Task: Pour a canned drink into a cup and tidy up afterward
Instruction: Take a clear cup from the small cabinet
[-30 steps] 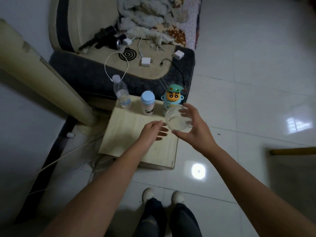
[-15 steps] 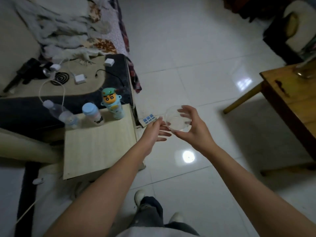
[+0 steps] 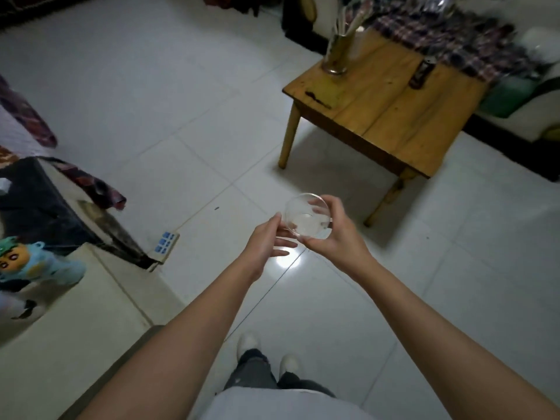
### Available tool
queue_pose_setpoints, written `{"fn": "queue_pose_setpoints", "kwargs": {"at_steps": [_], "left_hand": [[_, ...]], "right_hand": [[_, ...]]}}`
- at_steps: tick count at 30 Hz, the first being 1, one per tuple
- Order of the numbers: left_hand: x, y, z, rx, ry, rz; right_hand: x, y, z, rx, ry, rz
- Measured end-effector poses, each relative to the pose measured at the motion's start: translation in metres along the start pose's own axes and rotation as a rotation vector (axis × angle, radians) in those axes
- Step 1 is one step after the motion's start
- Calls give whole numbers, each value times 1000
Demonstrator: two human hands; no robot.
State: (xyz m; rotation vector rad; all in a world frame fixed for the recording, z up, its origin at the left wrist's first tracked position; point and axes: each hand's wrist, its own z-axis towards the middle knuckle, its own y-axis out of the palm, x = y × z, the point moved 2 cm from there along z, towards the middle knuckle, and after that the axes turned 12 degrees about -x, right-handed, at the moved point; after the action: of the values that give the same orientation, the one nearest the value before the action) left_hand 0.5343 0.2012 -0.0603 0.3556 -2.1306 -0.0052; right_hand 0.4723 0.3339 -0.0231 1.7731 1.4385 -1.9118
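Nearest the camera, the person stands on white tile, both forearms stretched forward. The right hand (image 3: 335,234) is wrapped around a clear cup (image 3: 307,216), thumb on the near wall and fingers curled over the far side, holding it in the air above the floor. The left hand (image 3: 266,241) is loosely spread with its fingertips at the cup's left side — whether they touch it cannot be told. The cup looks empty, so the pour seems not yet done and all the tidying is left.

To the left, a cartoon bottle (image 3: 33,265) stands on a pale stand (image 3: 75,322), with a blue-and-white strip (image 3: 165,242) on the floor behind it. Farther off is a wooden table (image 3: 391,107) carrying a brass vase (image 3: 338,54) and a dark can (image 3: 420,73) — probably the drink. It looks unopened from here. No label or writing is legible anywhere.
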Motion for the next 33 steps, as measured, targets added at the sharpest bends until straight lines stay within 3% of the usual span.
{"fn": "queue_pose_setpoints", "kwargs": {"at_steps": [13, 33], "left_hand": [[-1, 140, 50, -481, -126, 335], [-32, 263, 55, -904, -164, 637]], "right_hand": [[71, -68, -105, 501, 339, 146], [120, -83, -206, 904, 625, 345]]}}
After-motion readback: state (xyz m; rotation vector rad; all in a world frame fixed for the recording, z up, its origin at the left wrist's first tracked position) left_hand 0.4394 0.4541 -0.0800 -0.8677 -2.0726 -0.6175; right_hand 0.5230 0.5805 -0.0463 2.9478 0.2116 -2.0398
